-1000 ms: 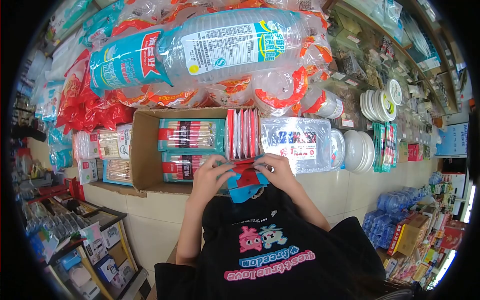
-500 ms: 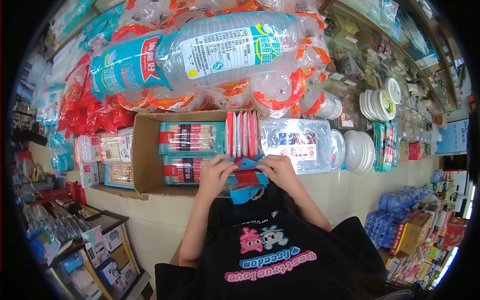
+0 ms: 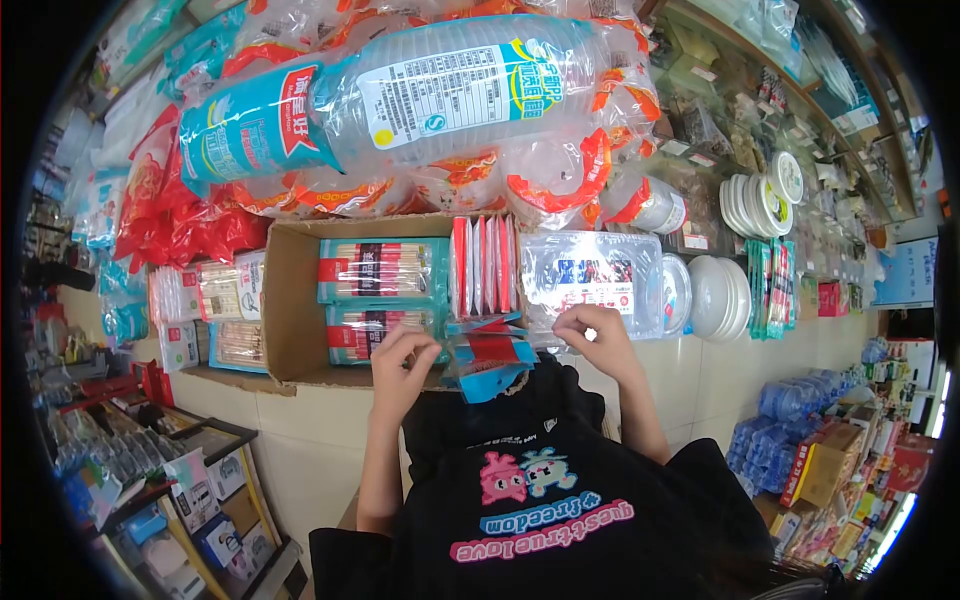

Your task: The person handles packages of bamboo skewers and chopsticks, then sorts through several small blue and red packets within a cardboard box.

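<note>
Two hands, in the head view, flank the blue-and-red packets (image 3: pixel 490 352) at the cardboard box's (image 3: pixel 285 300) front edge. The left hand (image 3: pixel 402 362) fingers curl closed on their left side, and the right hand (image 3: pixel 592 335) fingers pinch together just beside them.

The packets (image 3: pixel 487 352) nearest you are thin plastic film — glossy, red and blue, creased. Your box (image 3: pixel 290 300) is matt brown cardboard, rough along its cut edges. Its chopstick packs (image 3: pixel 378 270) show pale wood under shiny clear wrap. The cup sleeve (image 3: pixel 440 90) is clear, crinkled plastic; the plates (image 3: pixel 715 295) look smooth and white — the ledge (image 3: pixel 320 425) is glazed tile, faintly shiny.
</note>
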Demonstrator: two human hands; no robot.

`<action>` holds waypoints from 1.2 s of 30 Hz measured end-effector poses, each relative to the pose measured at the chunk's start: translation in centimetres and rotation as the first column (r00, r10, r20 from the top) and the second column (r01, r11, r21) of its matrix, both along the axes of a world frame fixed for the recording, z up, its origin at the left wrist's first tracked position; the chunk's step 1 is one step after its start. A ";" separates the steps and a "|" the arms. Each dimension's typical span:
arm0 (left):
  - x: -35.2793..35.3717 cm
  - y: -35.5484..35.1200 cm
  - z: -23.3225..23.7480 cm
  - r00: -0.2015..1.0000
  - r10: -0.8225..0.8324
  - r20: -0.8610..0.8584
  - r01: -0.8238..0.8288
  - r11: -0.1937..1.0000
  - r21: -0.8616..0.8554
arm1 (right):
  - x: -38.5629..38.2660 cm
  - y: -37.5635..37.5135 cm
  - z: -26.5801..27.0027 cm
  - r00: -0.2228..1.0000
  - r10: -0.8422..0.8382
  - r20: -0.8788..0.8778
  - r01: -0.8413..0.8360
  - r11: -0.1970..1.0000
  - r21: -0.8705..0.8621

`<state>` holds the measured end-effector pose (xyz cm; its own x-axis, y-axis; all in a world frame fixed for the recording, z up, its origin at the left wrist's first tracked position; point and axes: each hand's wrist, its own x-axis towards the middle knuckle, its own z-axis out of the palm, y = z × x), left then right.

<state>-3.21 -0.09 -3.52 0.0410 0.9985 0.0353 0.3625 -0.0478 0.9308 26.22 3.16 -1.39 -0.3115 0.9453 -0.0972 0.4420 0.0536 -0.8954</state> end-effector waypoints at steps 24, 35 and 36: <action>2.9 0.7 -0.3 0.998 0.050 0.022 -0.050 0.999 -0.003 | -3.2 0.4 1.2 0.993 0.104 -0.059 -0.096 0.988 0.122; 2.9 1.3 -0.5 0.999 -0.030 0.025 0.030 1.000 0.010 | -4.5 0.9 -1.8 1.000 -0.008 0.025 0.006 0.998 0.061; 2.8 1.3 -0.9 0.999 -0.025 0.023 0.025 0.999 -0.029 | -4.4 0.9 -2.0 1.000 0.004 0.030 -0.006 0.998 0.065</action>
<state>-0.38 1.25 -4.38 0.0654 0.9978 0.0077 0.3399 -0.0295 0.9400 21.78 4.10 -3.36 -0.3141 0.9483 -0.0450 0.4684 0.1135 -0.8762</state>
